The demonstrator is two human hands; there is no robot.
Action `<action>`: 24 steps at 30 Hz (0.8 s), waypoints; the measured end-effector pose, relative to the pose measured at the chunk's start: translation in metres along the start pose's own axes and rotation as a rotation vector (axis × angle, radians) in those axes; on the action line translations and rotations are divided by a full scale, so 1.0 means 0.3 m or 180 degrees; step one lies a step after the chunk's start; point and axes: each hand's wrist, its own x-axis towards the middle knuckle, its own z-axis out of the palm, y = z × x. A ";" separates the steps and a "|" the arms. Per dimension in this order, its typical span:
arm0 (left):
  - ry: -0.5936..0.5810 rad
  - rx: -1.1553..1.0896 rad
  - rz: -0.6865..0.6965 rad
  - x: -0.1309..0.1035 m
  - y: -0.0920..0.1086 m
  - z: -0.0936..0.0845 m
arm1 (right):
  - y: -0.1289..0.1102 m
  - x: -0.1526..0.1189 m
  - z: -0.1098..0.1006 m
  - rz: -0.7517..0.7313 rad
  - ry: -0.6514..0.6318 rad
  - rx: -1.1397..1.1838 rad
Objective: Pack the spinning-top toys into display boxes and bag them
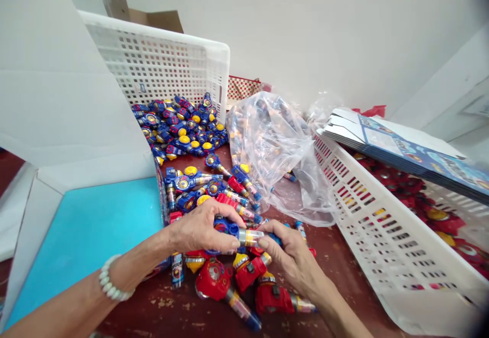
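Note:
My left hand (202, 226) is closed around a blue plastic toy (229, 227) with a grey collar, held level above the table. From the collar a clear labelled tube (251, 237) sticks out to the right. The thumb and fingers of my right hand (290, 254) pinch that tube near its far end; whether it is fully seated in the collar I cannot tell. Below my hands lie red toys with tubes, one of them a round red toy (216, 278). Blue toys with tubes, such as a blue toy (187, 181), lie just beyond my left hand.
An open white box (110, 216) with a bright blue bottom stands left. Behind it, a tipped white basket (171, 48) spills blue and yellow toys. A clear bag (271, 144) of tubes lies mid-table. At right, a white basket (362, 236) of red toys carries flattened printed boxes (405, 144).

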 end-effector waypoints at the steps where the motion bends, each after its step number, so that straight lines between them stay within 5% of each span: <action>1: 0.0085 0.0149 0.0048 0.001 0.000 0.000 | 0.002 0.003 0.002 0.0288 -0.0186 0.0271; 4: 0.0155 0.0419 0.0121 0.003 0.006 -0.001 | 0.007 0.003 0.004 0.0998 -0.0594 0.1075; 9: 0.0076 0.0047 0.0174 0.012 -0.001 -0.028 | 0.014 0.001 -0.002 0.0283 -0.0170 0.0261; 14: 0.0047 -0.0009 0.0283 0.024 -0.020 -0.044 | 0.018 0.020 0.010 0.0901 -0.0305 0.0938; 19: 0.0065 -0.0289 0.0166 0.037 -0.046 -0.049 | -0.001 0.043 0.008 0.0230 -0.0113 0.0258; 24: 0.0074 -0.0464 0.0240 0.054 -0.042 -0.057 | 0.049 0.095 0.036 0.0888 -0.0325 0.1440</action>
